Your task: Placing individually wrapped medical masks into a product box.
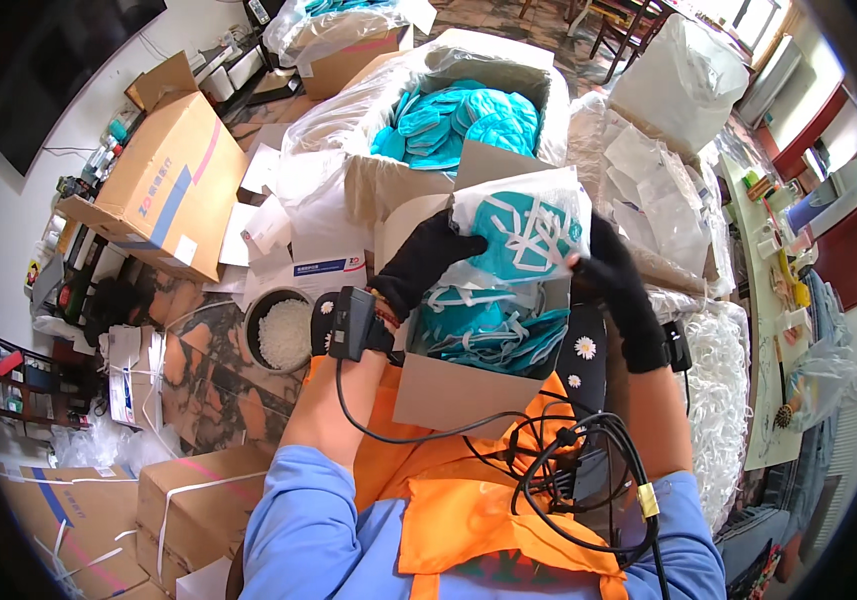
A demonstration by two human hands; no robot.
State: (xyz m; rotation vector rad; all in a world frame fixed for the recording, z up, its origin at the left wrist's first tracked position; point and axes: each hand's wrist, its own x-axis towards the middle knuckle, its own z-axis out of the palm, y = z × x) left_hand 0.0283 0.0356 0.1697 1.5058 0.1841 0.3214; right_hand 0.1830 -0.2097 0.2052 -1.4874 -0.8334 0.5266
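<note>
Between my hands is a clear plastic bag (573,195) with teal face masks (496,222) inside, their white straps tangled on top. My left hand (430,260), in a black glove, grips the bag's left side with the thumb over its front. On the other side my right hand (606,268), also in a black glove, holds the edge, a fingertip showing bare. Just under the bag, a small carton (458,397) stands on my lap with its flaps spread. More teal masks (493,335) with white straps lie in it.
Beyond the carton stands a plastic-lined box (348,130) heaped with teal pieces (473,120). White straps (703,390) are piled at the right. A bucket of white bits (286,333) and large cardboard boxes (170,180) sit at the left. Black cables (588,440) loop over my lap.
</note>
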